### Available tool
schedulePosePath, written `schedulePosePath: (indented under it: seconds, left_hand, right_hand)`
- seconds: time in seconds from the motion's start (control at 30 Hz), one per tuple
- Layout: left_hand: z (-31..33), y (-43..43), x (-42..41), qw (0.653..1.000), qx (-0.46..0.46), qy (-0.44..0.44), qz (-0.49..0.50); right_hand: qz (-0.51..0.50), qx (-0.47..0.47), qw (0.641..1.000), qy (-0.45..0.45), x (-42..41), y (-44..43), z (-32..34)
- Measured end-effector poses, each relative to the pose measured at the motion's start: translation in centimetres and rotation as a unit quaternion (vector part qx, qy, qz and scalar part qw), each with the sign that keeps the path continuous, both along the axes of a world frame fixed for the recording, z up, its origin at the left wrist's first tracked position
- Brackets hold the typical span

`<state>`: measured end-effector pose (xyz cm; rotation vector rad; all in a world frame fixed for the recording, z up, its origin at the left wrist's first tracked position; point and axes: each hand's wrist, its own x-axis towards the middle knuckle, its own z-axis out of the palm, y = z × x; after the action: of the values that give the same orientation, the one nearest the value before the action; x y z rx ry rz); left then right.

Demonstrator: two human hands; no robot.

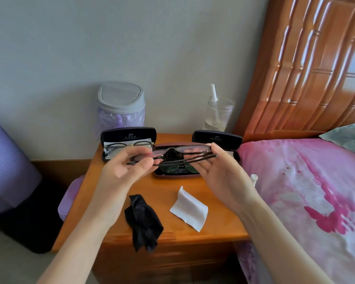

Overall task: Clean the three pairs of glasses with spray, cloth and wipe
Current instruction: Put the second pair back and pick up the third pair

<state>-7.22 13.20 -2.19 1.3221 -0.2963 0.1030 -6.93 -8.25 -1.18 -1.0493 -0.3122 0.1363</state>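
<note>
Both hands hold a dark-framed pair of glasses (184, 151) with folded temples above the wooden nightstand (172, 228). My left hand (124, 167) pinches its left end; my right hand (223, 171) grips its right end. Under the glasses lies an open pink case (177, 174). Another pair of glasses (129, 146) rests in an open black case (128, 134) at the back left. A second open black case (216, 138) stands at the back right, its contents hidden. A crumpled black cloth (143, 220) and a white wipe (190, 209) lie near the front. A small white spray bottle top (254, 178) peeks out behind my right wrist.
A grey lidded bin (121, 105) with a purple liner and a clear cup (218, 115) with a straw stand against the wall. A bed with pink bedding (307, 191) borders the nightstand on the right, below a wooden headboard (307, 64). A purple object (6, 160) sits at the left.
</note>
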Motion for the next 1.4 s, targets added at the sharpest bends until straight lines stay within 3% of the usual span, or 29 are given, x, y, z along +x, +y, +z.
schedulePosePath:
  seconds: [0.2,0.43,1.0,1.27,1.4]
  left_hand:
    - [0.3,0.3,0.1,0.997,-0.069,0.031,0.004]
    - [0.6,0.8,-0.2,1.000,-0.001,-0.015,-0.015]
    - [0.8,0.0,-2.0,0.998,0.006,-0.046,-0.036]
    - [0.6,1.2,-1.4,0.995,0.066,-0.068,-0.023]
    - [0.6,1.5,-1.4,0.989,0.125,-0.080,-0.023]
  right_hand:
    - [0.011,0.055,0.998,-0.025,0.0,0.6,-1.0]
    - [0.027,0.053,0.996,-0.064,-0.4,0.1,-0.6]
    - [-0.016,0.027,0.996,-0.085,-1.5,-0.7,-1.0]
    - [-0.052,-0.085,0.991,-0.087,-1.8,-1.1,-0.1]
    - [-0.123,-0.199,0.967,-0.104,-2.0,-1.3,0.1]
